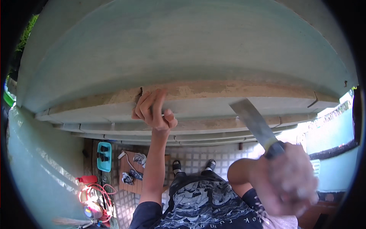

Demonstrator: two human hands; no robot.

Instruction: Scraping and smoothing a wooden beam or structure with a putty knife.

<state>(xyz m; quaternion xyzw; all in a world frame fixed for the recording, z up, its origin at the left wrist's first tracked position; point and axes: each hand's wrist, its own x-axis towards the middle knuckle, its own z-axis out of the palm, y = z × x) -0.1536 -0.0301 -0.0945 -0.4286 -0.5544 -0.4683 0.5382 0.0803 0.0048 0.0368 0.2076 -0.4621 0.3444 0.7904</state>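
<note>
A putty knife [256,124] with a wide, flat metal blade points up and to the left, apart from the ledge. My right hand [286,179], blurred by motion, is closed around its dark handle. Higher up and to the left, my left hand [154,108] touches the front edge of the topmost ledge [217,89], its fingers loosely bent and the thumb standing apart. Patchy, beige-brown filler or bare plaster shows along the top of this ledge. A dark notch lies just above my left fingertips.
Several more ledges [198,124] run below the top one. On the tiled floor [192,156] stands a brown wooden table [126,166] bearing a paint roller and crumpled cloths. A turquoise tray [104,168] and coiled pinkish hose [108,191] are at left. A pale green wall rises ahead.
</note>
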